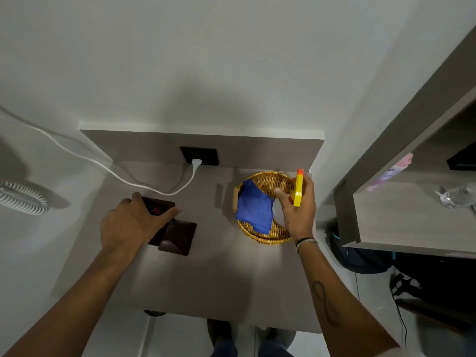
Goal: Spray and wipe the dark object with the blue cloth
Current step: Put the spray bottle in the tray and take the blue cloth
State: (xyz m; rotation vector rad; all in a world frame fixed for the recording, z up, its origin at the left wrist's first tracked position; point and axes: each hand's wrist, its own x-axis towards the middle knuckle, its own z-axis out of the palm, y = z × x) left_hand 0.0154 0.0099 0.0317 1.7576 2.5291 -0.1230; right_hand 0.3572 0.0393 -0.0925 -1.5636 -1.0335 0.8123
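A dark brown glossy object [177,237] with a square base stands on the grey table [219,284], left of centre. My left hand [131,222] rests on its upper part, fingers wrapped around it. A folded blue cloth [253,211] lies in a round wicker basket [262,239] at the table's right side. My right hand [298,210] holds a spray bottle [298,189] with a yellow trigger head and an orange nozzle over the basket; its white body shows under my palm.
A white cable [108,171] runs from the left to a black wall socket [199,155] at the back of the table. A grey shelf unit [401,215] with a pink can and clear plastic stands to the right. A dark bag [360,258] lies below it.
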